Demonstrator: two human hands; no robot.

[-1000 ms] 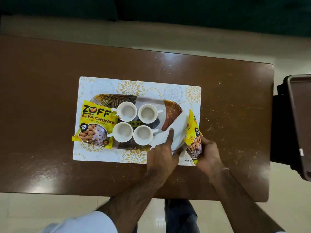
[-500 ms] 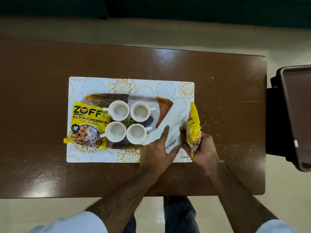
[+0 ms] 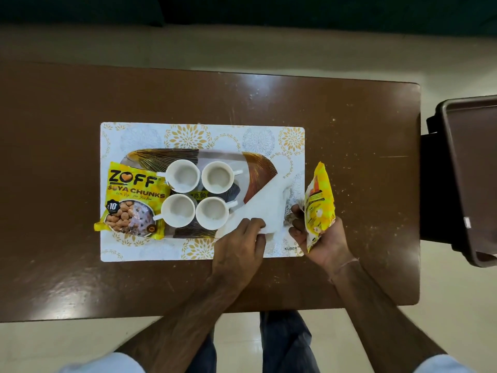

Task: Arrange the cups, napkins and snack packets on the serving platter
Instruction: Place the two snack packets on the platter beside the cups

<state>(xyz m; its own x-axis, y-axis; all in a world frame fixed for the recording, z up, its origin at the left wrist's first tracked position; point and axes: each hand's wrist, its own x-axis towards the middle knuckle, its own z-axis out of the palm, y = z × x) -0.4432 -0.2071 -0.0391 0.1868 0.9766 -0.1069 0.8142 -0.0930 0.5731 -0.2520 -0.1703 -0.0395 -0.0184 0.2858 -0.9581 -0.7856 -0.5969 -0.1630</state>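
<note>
An oval serving platter [image 3: 258, 164] with gold and brown leaf patterns lies on a white floral placemat [image 3: 188, 135]. Several white cups [image 3: 183, 175] stand in a tight block at its middle. A yellow soya chunks packet [image 3: 133, 200] lies flat over the platter's left end. A white napkin [image 3: 269, 203] covers the platter's right end. My left hand [image 3: 239, 246] pinches the napkin's near corner. My right hand [image 3: 320, 235] holds a second yellow snack packet [image 3: 318, 203] upright, just past the placemat's right edge.
The placemat sits on a brown wooden table [image 3: 349, 130] with white specks. A dark brown tray or chair [image 3: 473, 170] stands beyond the table's right edge. My legs show below the near table edge.
My right hand has carried the second packet rightward, off the napkin. My left hand has drawn back from pressing flat on the napkin and now pinches its near corner.
</note>
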